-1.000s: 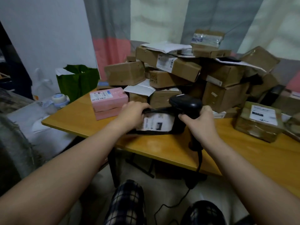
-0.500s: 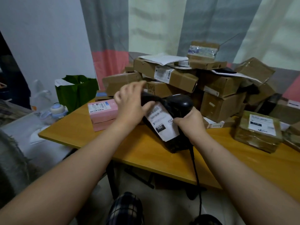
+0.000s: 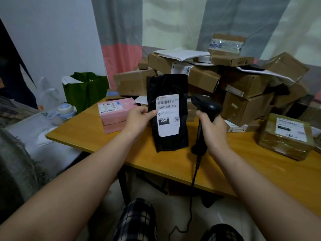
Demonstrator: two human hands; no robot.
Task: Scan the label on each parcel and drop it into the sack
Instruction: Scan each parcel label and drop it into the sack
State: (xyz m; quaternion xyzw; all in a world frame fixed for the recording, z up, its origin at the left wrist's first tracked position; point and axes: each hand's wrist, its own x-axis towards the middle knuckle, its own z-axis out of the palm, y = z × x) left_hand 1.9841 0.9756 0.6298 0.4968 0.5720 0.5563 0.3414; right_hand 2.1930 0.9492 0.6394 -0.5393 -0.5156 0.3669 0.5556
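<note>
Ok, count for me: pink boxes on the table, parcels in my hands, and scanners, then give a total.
Pink boxes: 2, stacked
Parcels in hand: 1, the black bag, held by the left hand
Scanners: 1, the scanner in the right hand
Total: 4

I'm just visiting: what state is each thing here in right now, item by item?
Black parcel: held upright, label facing the camera.
Left hand: pinching the parcel's left edge.
Scanner: gripped by its handle, head towards the parcel.
Right hand: wrapped round the scanner's handle.
Pink boxes: closed, stacked on the table.
Green bag: open at the top.
</note>
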